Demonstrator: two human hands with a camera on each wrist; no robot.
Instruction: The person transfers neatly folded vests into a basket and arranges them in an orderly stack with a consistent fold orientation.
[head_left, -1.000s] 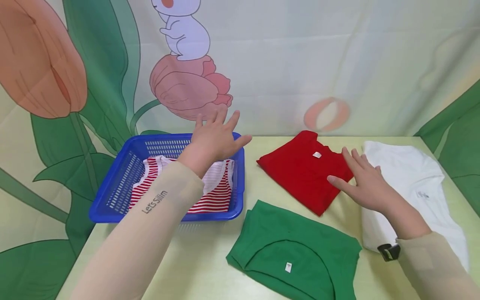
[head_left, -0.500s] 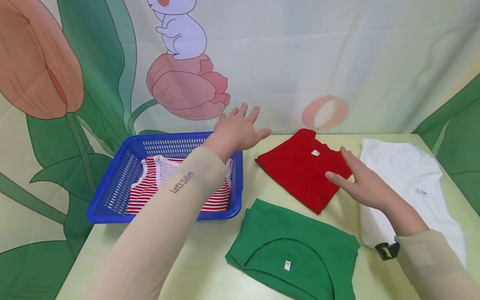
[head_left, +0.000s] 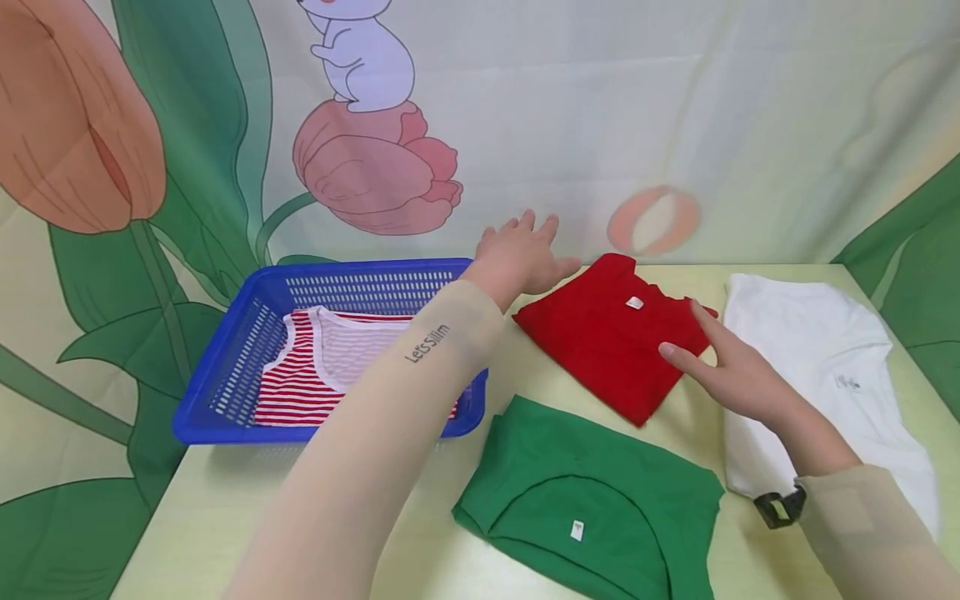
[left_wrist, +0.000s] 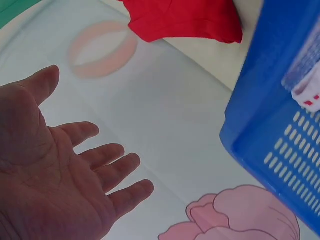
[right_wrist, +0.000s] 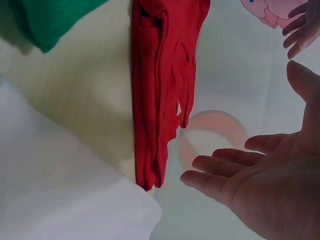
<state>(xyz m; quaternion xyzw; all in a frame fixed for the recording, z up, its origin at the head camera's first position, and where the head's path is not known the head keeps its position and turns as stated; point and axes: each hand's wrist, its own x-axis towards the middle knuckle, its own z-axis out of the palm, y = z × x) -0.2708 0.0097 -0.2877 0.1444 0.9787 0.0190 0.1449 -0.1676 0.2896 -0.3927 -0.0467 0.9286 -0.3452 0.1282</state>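
Both of my hands are free: my left grip (head_left: pixel 521 258) hangs with fingers straight and palm bare, between the blue basket (head_left: pixel 225 435) and the folded red shirt (head_left: pixel 607 333), while my right grip (head_left: pixel 738 375) is likewise unfurled at the shirt's other side, holding nothing. The wrist views show a gap between each palm and the cloth, so I'm not touching it. The red shirt lies flat toward the back of the tabletop (head_left: pixel 210 533), with the green shirt (head_left: pixel 555 450) nearer me, the white shirt (head_left: pixel 810 350) to the right, and a red-and-white striped top (head_left: pixel 296 383) inside the basket. I judge the step in hand to be an approach to the red shirt from both sides, before any contact. As I see it, the next move calls for lowering both hands to opposite edges and catching every loose folded layer together, so that the fold keeps its shape.
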